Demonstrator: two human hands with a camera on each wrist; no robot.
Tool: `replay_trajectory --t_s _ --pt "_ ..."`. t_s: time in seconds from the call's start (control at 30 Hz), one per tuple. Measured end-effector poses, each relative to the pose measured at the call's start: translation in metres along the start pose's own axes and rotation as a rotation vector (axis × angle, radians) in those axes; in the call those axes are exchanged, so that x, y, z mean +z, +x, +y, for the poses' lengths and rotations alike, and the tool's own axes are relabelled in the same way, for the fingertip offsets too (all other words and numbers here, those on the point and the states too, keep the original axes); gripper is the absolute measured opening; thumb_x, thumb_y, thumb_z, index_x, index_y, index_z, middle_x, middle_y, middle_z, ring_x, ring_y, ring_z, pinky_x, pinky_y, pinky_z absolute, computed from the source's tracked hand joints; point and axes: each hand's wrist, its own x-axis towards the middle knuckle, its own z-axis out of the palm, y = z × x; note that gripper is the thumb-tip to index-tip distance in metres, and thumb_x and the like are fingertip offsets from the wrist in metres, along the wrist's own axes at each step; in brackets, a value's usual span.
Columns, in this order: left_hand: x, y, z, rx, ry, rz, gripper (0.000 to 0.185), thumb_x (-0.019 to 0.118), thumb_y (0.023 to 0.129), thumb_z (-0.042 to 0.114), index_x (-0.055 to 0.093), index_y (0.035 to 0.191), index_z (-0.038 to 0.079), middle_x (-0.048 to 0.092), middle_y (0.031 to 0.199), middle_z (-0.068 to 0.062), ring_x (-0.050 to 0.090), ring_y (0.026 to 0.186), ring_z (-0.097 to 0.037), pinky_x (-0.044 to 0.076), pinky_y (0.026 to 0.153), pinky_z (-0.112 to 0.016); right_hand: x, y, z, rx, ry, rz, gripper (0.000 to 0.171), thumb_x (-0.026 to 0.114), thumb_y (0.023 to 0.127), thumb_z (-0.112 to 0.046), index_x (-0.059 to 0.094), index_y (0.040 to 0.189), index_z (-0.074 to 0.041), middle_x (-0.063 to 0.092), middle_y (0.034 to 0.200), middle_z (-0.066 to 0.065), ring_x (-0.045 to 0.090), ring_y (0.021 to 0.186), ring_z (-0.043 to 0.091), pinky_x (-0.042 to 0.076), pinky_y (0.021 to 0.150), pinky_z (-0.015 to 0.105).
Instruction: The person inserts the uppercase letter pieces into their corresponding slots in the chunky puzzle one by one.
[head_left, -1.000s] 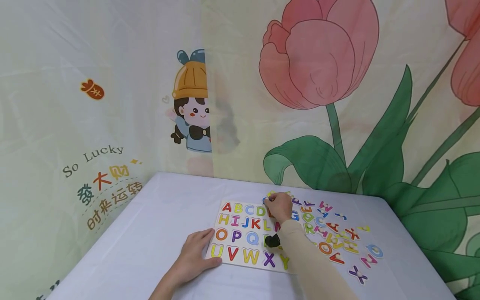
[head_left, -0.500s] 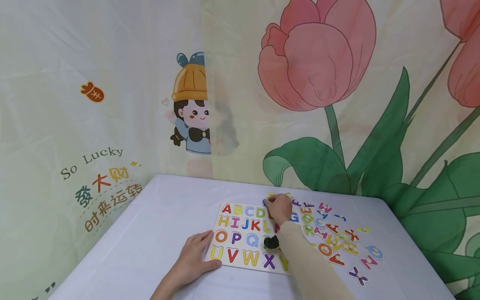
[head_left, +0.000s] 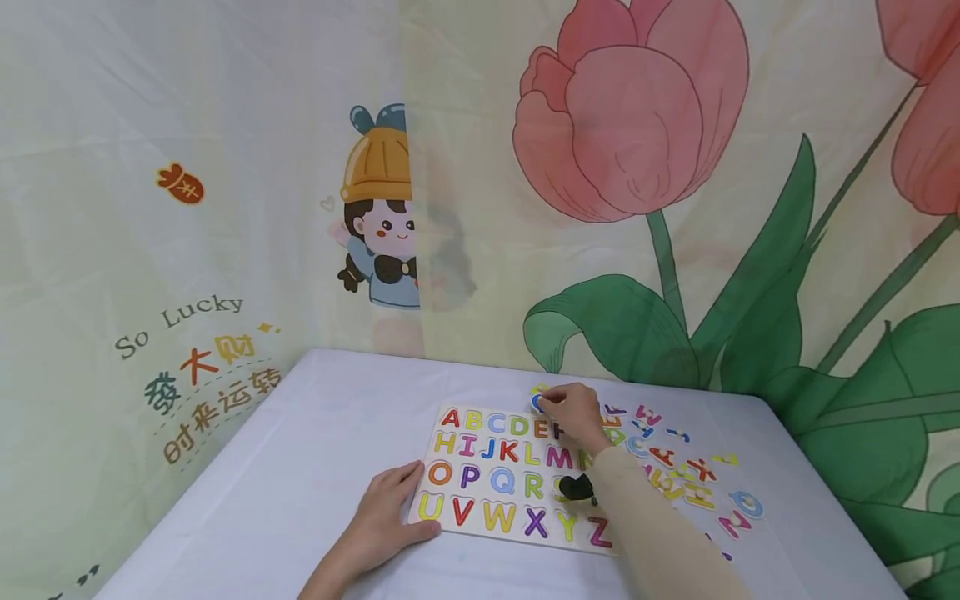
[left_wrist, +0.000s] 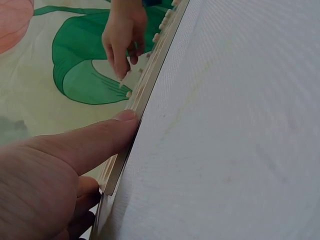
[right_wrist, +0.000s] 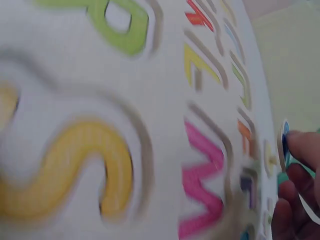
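Observation:
The alphabet puzzle board [head_left: 480, 540], pale with coloured letter recesses from A to Z, lies flat on the table. My left hand [head_left: 384, 508] grips its near left corner, thumb along the near edge and fingers at the left edge; the left wrist view shows the thumb [left_wrist: 100, 142] against the board's rim. Beyond the far edge of the board, my right hand [head_left: 573, 412] pinches a blue letter piece [head_left: 537, 403] between thumb and fingertips. In the right wrist view this thin piece [right_wrist: 285, 142] appears edge-on, so its letter is hidden.
Loose knobbed letter pieces lie scattered right of the board, among them a red X [head_left: 701, 469], a light blue piece [head_left: 747, 503] and a pink piece [head_left: 735, 523]. A yellow piece [head_left: 537, 389] lies behind the blue one. The white table [head_left: 360, 400] meets a printed curtain [head_left: 480, 333].
My right hand has shifted slightly right with its forearm, uncovering E, R and Z on the board. The blue piece has moved a little right with it. My left hand stays put.

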Motion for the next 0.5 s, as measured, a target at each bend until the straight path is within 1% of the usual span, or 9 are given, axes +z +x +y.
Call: replay_trajectory --t_s 0.1,0.17,0.3,0.5 --pt "0.001 0.001 -0.001 -0.006 0.023 0.004 0.103 0.092 0.078 0.05 0.047 0.161 0.008 0.046 0.164 -0.008 0.036 0.15 -0.036 0.038 0.121 -0.062 -0.02 -0.002 0.006 -0.096 -0.05 -0.044 0.018 0.082 0.095 -0.021 0.083 0.106 -0.007 0.077 0.102 0.007 0.066 0.088 0.02 0.055 0.07 0.029" --pt "0.001 0.002 -0.001 -0.016 0.03 0.002 0.103 0.092 0.078 0.05 0.047 0.161 0.009 0.046 0.164 -0.008 0.036 0.151 -0.036 0.037 0.121 -0.062 -0.032 -0.004 0.01 -0.132 -0.086 -0.077 0.02 0.082 0.096 -0.023 0.083 0.109 -0.008 0.075 0.103 0.005 0.065 0.089 0.019 0.055 0.074 0.029" --pt "0.001 0.002 0.001 -0.01 0.032 -0.002 0.103 0.093 0.078 0.05 0.047 0.161 0.009 0.046 0.164 -0.008 0.036 0.15 -0.036 0.038 0.12 -0.062 -0.054 -0.009 0.017 -0.152 -0.141 -0.124 0.023 0.083 0.096 -0.026 0.083 0.114 -0.011 0.072 0.101 0.002 0.062 0.089 0.019 0.054 0.074 0.029" --pt "-0.001 0.0 0.004 -0.001 0.027 0.002 0.102 0.093 0.078 0.048 0.049 0.16 0.008 0.046 0.164 -0.009 0.036 0.15 -0.037 0.037 0.121 -0.062 -0.075 -0.02 0.026 -0.175 -0.183 -0.178 0.017 0.083 0.095 -0.024 0.085 0.109 -0.015 0.068 0.095 -0.001 0.057 0.086 0.019 0.051 0.067 0.027"
